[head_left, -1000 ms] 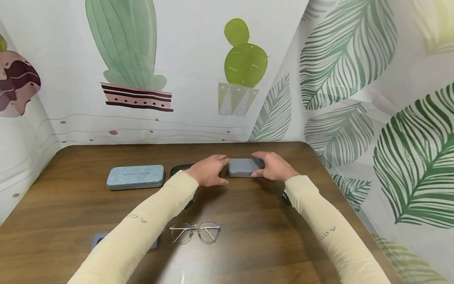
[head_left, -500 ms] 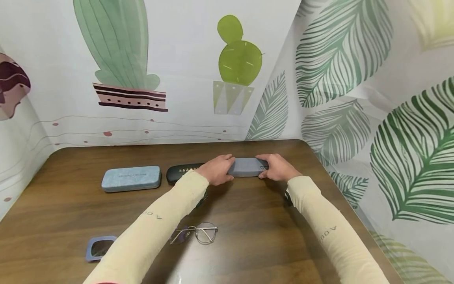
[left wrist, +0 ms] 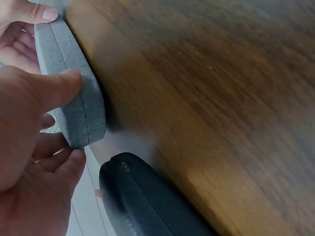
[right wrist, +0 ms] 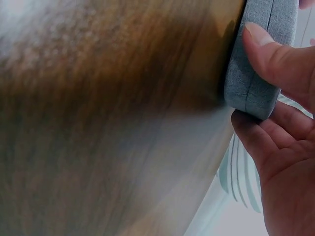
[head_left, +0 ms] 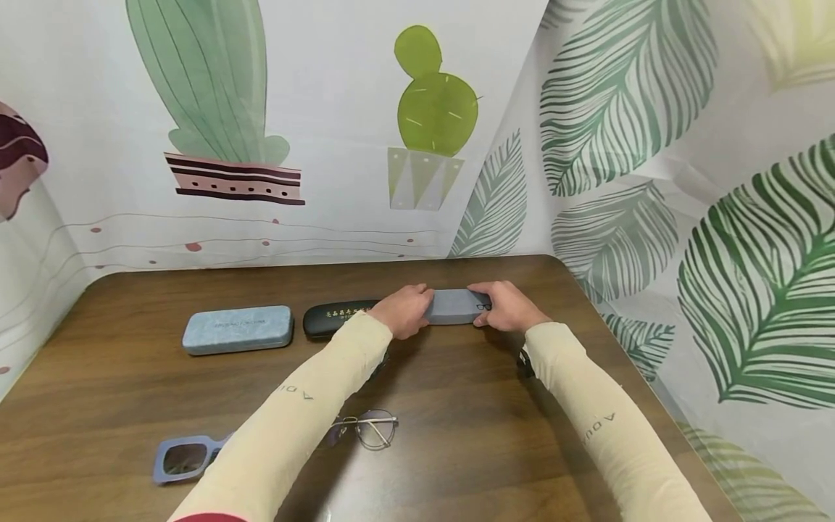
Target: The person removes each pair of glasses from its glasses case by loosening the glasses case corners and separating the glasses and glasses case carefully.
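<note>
A grey fabric-covered glasses case (head_left: 451,307) lies at the back of the table, shut, with a small glasses print near its right end. My left hand (head_left: 406,310) grips its left end; in the left wrist view the thumb (left wrist: 61,88) presses the front side across the seam while the fingers curl round the end. At the opposite end, my right hand (head_left: 510,307) holds it the same way, thumb (right wrist: 275,56) on the front. Left of my left hand sits a black glasses case (head_left: 333,319) with gold lettering, partly covered by the hand and sleeve.
A light blue glasses case (head_left: 238,330) lies further left in the same row. Nearer the front are thin-framed round glasses (head_left: 375,429) and blue-framed sunglasses (head_left: 183,460), both partly behind the left sleeve. A printed cloth (head_left: 339,130) hangs behind the table (head_left: 470,435).
My left hand has moved right from beside the grey case and taken hold of its left end. The right hand has slid to the case's right end, uncovering the print.
</note>
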Available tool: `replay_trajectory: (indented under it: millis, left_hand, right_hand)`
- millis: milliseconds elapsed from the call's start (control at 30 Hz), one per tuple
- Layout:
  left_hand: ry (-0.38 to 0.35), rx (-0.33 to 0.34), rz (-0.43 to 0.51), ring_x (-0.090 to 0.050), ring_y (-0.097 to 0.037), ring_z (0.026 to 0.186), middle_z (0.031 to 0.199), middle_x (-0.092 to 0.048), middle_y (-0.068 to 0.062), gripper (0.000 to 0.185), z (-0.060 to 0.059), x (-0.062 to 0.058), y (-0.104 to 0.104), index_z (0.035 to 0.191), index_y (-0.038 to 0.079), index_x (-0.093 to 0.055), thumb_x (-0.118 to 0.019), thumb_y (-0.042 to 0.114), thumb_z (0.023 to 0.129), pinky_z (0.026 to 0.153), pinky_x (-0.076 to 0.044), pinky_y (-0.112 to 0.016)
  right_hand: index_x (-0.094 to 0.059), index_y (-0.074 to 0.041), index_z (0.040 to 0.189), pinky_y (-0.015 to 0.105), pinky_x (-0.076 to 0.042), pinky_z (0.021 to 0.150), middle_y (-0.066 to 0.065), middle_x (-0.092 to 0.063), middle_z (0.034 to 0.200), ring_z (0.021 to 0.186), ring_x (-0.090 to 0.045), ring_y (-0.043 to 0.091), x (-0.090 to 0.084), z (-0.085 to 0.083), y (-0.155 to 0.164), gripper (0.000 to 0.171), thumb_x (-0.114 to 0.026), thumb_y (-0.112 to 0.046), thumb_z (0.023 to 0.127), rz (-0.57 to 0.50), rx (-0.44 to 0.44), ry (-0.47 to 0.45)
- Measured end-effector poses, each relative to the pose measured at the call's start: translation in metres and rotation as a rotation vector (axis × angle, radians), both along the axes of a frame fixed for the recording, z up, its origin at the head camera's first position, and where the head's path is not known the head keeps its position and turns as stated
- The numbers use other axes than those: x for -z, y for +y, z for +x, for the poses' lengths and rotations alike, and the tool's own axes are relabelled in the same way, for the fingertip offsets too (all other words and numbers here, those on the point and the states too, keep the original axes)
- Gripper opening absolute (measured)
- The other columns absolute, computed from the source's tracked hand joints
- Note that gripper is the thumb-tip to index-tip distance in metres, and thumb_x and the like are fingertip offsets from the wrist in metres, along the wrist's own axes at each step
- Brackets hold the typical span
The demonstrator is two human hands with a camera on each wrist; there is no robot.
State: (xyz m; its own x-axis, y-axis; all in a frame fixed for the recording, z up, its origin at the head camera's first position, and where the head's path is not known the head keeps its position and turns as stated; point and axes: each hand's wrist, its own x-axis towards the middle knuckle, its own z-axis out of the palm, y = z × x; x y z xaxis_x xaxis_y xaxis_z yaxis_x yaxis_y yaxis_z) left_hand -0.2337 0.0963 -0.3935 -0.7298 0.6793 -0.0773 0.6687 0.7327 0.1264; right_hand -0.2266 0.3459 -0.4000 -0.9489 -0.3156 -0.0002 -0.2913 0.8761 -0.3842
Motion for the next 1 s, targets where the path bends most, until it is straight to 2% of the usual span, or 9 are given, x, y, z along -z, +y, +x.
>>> replay_trajectory:
  millis: [133, 367, 600, 800, 1000]
  left_hand:
    - [0.007, -0.004, -0.005, -0.054, -0.033, 0.14, 0.149, -0.055, -0.018, 0.057, -0.001, 0.001, 0.001, 0.151, -0.001, -0.047, -0.066, 0.023, 0.103, 0.116, -0.046, -0.039]
    - [-0.003, -0.003, -0.018, -0.051, -0.034, 0.142, 0.151, -0.054, -0.019, 0.055, -0.002, -0.002, 0.002, 0.152, 0.0, -0.047, -0.063, 0.021, 0.104, 0.119, -0.043, -0.04]
    - [-0.012, 0.025, 0.033, -0.059, -0.033, 0.133, 0.147, -0.055, -0.023, 0.054, -0.001, -0.011, 0.0, 0.148, -0.005, -0.049, -0.065, 0.02, 0.103, 0.113, -0.048, -0.04]
    - [-0.032, 0.027, 0.071, -0.059, -0.032, 0.133, 0.148, -0.054, -0.023, 0.057, 0.0, -0.019, -0.002, 0.149, -0.006, -0.048, -0.066, 0.021, 0.102, 0.112, -0.049, -0.04]
    - [-0.026, 0.035, 0.086, -0.059, -0.03, 0.131, 0.147, -0.055, -0.022, 0.059, 0.001, -0.026, -0.005, 0.15, -0.005, -0.048, -0.067, 0.024, 0.102, 0.11, -0.049, -0.039]
  right_hand:
    - [-0.061, 0.0, 0.143, 0.048, -0.052, 0.103, 0.021, -0.069, 0.134, 0.115, -0.066, 0.03, 0.0, -0.001, 0.0, 0.069, -0.087, -0.007, 0.079, 0.002, -0.006, 0.001]
    - [-0.06, 0.0, 0.143, 0.047, -0.053, 0.103, 0.021, -0.069, 0.134, 0.114, -0.067, 0.029, -0.002, -0.001, 0.002, 0.069, -0.087, -0.007, 0.08, -0.006, -0.012, -0.004]
    - [-0.062, 0.001, 0.141, 0.049, -0.052, 0.106, 0.022, -0.068, 0.136, 0.122, -0.067, 0.033, -0.01, 0.001, 0.005, 0.068, -0.087, -0.006, 0.079, -0.014, -0.023, 0.023]
    - [-0.063, 0.002, 0.139, 0.048, -0.054, 0.102, 0.022, -0.071, 0.131, 0.115, -0.069, 0.031, -0.017, 0.002, 0.007, 0.068, -0.088, -0.007, 0.077, -0.013, -0.049, 0.067]
    - [-0.062, 0.002, 0.14, 0.045, -0.055, 0.096, 0.021, -0.072, 0.13, 0.107, -0.069, 0.027, -0.027, 0.004, 0.009, 0.071, -0.089, -0.007, 0.076, -0.026, -0.062, 0.057]
